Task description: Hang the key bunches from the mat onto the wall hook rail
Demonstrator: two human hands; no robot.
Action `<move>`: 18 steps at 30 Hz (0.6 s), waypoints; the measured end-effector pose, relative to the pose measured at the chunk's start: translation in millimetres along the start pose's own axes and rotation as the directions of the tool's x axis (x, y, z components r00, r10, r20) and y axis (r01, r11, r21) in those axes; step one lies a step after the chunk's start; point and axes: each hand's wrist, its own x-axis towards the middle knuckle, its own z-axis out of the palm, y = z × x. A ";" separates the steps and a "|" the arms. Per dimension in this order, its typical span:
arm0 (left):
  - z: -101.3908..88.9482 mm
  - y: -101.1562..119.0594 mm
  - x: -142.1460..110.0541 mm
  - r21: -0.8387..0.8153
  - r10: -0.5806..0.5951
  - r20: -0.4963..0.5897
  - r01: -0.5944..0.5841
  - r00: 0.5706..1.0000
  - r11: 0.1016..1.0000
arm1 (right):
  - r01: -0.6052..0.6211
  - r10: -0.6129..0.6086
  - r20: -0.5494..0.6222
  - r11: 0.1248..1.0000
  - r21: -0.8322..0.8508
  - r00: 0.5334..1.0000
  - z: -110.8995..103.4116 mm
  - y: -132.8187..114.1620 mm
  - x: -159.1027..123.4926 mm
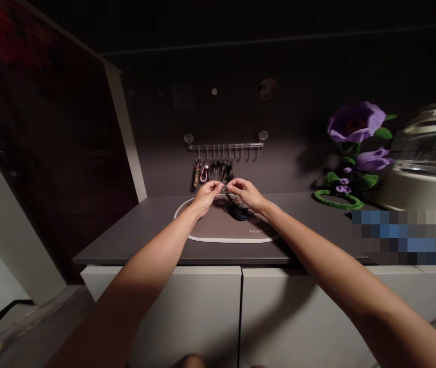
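Between my hands is a metal key ring point(224, 188), pinched from both sides over the counter. My left hand point(205, 197) grips its left side with thumb and forefinger. From the right, my right hand point(247, 194) closes on it with the fingertips. Below the ring hang small metal pieces and a dark rounded fob point(237, 212), close above or on the brown mat point(218, 231); which one I cannot tell. Just behind my hands, several keys point(221, 167), a pink carabiner point(203, 174) and a brown tag point(196, 175) hang from a clear hook rail point(225, 147).
Purple artificial flowers point(356, 122) with a green ring base point(338, 200) stand right on the dark counter point(125, 232). Beyond them is a large glass-topped white container point(413, 189). White cabinet doors point(190, 301) are below the counter edge. A dark door point(49, 133) is at left.
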 end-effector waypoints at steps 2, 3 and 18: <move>0.6 -0.4 -0.5 0.013 0.004 0.003 -0.004 1.000 1.000 | 0.014 -0.014 0.003 1.000 -0.006 1.000 0.3 -0.8 -0.6; 0.9 -0.6 -0.6 0.017 0.010 0.002 -0.010 1.000 1.000 | 0.019 -0.019 0.004 1.000 -0.001 1.000 0.5 -1.2 -0.8; 7.4 -15.2 -2.0 0.303 0.151 -0.069 -0.123 0.986 0.945 | -0.050 0.097 -0.117 0.934 0.353 0.988 -6.5 6.0 2.1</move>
